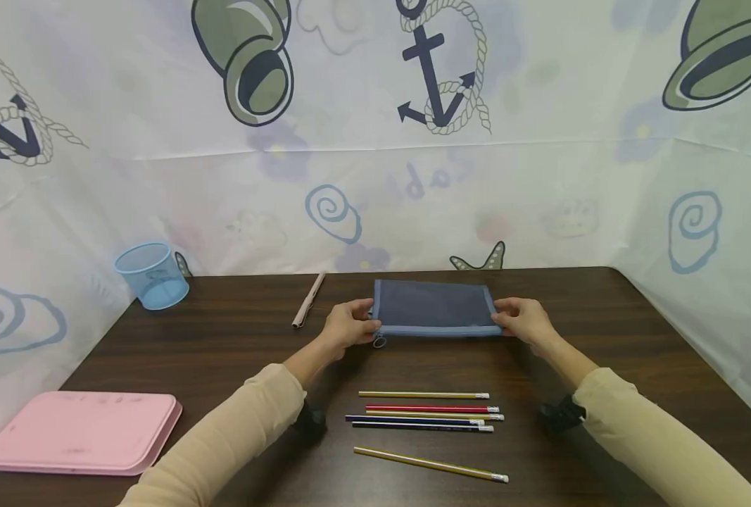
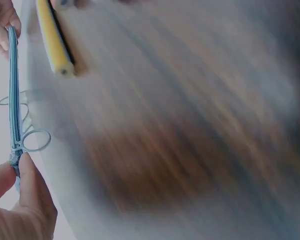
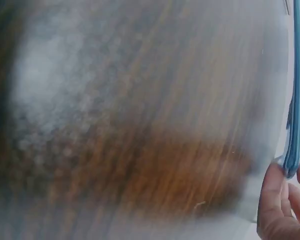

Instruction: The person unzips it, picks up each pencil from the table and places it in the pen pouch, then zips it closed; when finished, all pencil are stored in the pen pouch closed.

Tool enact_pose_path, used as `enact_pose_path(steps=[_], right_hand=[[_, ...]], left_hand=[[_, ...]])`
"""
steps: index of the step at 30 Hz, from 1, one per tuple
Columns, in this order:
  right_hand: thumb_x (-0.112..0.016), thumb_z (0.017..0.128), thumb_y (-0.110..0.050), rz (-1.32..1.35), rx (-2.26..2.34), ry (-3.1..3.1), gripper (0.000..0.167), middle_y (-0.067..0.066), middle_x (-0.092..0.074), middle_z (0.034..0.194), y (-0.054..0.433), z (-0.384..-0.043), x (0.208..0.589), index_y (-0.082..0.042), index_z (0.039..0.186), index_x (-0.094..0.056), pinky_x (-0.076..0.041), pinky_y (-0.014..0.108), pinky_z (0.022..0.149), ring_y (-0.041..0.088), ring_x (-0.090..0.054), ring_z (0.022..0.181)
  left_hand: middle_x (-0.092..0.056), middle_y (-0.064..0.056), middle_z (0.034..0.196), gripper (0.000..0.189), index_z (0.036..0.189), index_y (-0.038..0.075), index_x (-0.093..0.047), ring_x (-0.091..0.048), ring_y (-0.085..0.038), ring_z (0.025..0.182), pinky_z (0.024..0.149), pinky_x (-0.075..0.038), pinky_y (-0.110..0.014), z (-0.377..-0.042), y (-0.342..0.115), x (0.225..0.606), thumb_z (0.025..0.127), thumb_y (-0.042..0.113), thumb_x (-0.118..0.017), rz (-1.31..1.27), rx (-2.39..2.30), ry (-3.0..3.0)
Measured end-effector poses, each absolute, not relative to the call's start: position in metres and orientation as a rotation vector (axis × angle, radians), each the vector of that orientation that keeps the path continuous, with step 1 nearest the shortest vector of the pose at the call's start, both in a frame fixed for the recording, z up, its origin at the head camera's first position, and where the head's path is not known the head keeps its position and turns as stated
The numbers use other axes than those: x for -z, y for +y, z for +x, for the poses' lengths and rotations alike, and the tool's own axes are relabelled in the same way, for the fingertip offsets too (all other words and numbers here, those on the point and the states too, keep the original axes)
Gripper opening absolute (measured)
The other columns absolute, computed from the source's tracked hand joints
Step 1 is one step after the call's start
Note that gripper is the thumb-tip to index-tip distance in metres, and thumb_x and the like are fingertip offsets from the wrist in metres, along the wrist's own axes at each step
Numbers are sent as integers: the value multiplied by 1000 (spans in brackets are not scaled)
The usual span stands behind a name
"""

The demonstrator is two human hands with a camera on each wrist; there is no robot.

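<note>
White cloth (image 1: 540,211) printed with anchors and shells hangs behind a dark wood table (image 1: 223,338). At the table's front left lies a flat pink case (image 1: 84,429). Toward the back, a dark pouch (image 1: 432,306) with blue edging is held between the left hand (image 1: 348,324), pinching its left edge, and the right hand (image 1: 524,320), pinching its right. Blue cup (image 1: 156,282), back left corner. Six pencils (image 1: 431,408) lie in front of the pouch, a pale pen (image 1: 310,300) to its left.

- I get the table (image 3: 140,100) blurred in both wrist views.
- I see the pouch (image 3: 298,75) cropped by the right wrist view's top edge.
- I find both sleeves (image 1: 236,429) cut off in the head view.
</note>
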State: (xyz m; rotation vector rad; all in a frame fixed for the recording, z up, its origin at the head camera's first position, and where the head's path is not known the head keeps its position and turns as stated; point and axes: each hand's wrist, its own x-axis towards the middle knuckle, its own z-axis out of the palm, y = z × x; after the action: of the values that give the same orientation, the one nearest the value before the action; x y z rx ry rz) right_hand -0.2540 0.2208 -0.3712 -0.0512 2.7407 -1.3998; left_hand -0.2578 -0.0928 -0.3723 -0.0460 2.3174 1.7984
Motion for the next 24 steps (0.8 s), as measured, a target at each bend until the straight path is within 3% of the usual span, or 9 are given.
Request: enact_pose_path(steps=[5,11,17,24], right_hand=[[-61,91,-8,-186,1352,3012,34,26,-62,110,210,-248,367,9,120,-56,-53,44,82,38,-60,100],[-61,90,-4,-533,1523,2791,23,22,-66,99,170,-235,361,8,110,-63,-56,27,70,31,-64,87],[-60,89,2,-699,1581,2418,27,31,-63,104,133,-219,362,15,113,-59,-58,31,71,38,-65,88],[-61,89,0,-718,1455,2379,34,24,-66,85,114,-212,367,13,120,-56,-58,32,66,29,-67,75]], left_hand=[[-48,-18,125,57,140,3,-42,-59,-28,106,79,-56,-27,-259,-87,370,87,-3,-63,-136,-1881,2197],[-42,-20,137,57,141,2,-40,-57,-29,111,75,-56,-24,-256,-78,365,88,-4,-61,-171,-1968,2109],[-43,-21,130,56,140,1,-42,-61,-25,101,75,-57,-24,-252,-69,362,88,-4,-61,-160,-1999,2090],[-43,-23,135,54,139,1,-43,-60,-29,107,76,-56,-25,-251,-60,360,88,-3,-62,-172,-2001,2076]])
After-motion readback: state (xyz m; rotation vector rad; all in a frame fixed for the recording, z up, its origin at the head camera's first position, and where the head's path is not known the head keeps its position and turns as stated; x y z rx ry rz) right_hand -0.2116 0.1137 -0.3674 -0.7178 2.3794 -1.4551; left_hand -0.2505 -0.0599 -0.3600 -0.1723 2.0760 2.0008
